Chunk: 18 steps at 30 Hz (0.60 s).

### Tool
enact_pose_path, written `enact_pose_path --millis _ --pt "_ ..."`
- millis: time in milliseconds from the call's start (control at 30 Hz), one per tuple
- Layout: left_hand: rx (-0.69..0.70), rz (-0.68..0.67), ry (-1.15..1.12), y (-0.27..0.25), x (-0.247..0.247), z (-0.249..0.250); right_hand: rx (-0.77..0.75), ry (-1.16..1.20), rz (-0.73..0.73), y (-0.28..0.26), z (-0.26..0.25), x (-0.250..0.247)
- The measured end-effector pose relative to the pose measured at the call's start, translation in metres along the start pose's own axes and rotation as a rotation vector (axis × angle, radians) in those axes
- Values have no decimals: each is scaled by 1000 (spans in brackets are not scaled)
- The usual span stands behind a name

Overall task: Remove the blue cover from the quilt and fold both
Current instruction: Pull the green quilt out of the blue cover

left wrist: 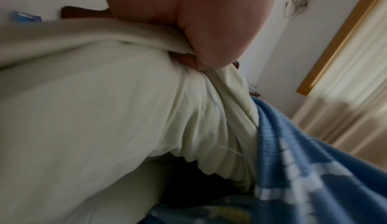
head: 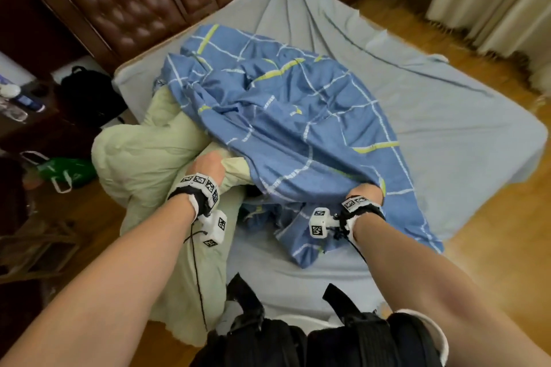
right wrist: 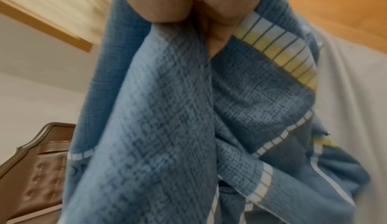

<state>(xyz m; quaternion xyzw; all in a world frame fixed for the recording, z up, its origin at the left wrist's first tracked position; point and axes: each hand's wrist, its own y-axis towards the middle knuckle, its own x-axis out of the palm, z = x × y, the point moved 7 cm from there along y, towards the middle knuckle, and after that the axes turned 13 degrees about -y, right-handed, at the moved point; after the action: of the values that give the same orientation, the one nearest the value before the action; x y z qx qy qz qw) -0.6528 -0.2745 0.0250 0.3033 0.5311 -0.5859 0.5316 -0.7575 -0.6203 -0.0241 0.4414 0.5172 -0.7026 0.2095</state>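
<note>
Your left hand (head: pixel 208 168) grips a bunched fold of the pale green quilt (head: pixel 143 158) spilling off the bed (head: pixel 447 116) toward 9 o'clock, and your right hand (head: pixel 365 192) clutches the blue cover (head: pixel 292 116) heaped mid-bed toward 12 o'clock

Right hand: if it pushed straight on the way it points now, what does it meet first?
Probably more of the blue cover it already grips; the right hand points up the bed into that heap. Depth is unclear.
</note>
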Motion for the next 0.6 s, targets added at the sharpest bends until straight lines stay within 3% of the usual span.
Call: enact_pose_path --millis 100,167,367,400,500,567,600 --pt "-41 -3 57 4 3 -8 44 -279 30 3 21 -21" --pt "-63 -24 47 8 10 -14 133 -310 31 3 40 -35" --pt "-57 -129 -78 15 35 -24 258 27 54 17 32 -26" --pt "-49 -156 -100 15 38 -23 309 203 44 22 25 -13" --pt "-42 -202 -116 11 45 -26 271 627 -249 25 -28 41" --pt "-64 -200 -107 8 50 -34 154 650 -388 38 -75 93" --pt "-57 -203 -107 7 53 -39 70 665 -426 66 -98 146"
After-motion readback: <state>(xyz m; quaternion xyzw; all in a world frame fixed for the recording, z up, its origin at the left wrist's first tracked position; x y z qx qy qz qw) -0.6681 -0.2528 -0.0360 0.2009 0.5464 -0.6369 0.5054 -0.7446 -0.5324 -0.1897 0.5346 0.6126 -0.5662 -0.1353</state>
